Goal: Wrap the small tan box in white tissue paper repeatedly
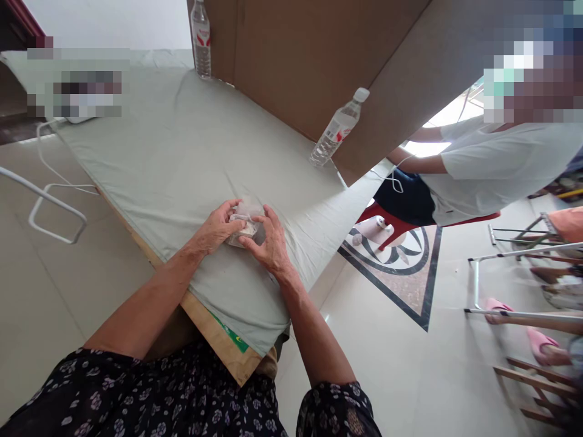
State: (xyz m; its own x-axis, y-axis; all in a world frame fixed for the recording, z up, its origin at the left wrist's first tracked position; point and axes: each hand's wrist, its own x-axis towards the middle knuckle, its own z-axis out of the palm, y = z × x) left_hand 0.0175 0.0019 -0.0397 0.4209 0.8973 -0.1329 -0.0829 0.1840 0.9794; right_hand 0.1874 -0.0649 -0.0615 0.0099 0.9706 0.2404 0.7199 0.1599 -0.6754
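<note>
A small, clear, box-like container (241, 238) with pale contents sits on the cloth-covered table (150, 145), near the front corner. Thin translucent material (248, 207) rises at its far side. My left hand (218, 227) grips the container's left side, thumb laid over the top. From the right, my right hand (268, 241) holds the same container between thumb and fingers. The exact contents are too small to make out.
Upright cardboard (291, 67) stands across the table's far side, with a water bottle (201, 42) at its left and another bottle (337, 130) at its right. A person in a white shirt (492, 167) sits beyond. White cables (68, 182) hang at the left.
</note>
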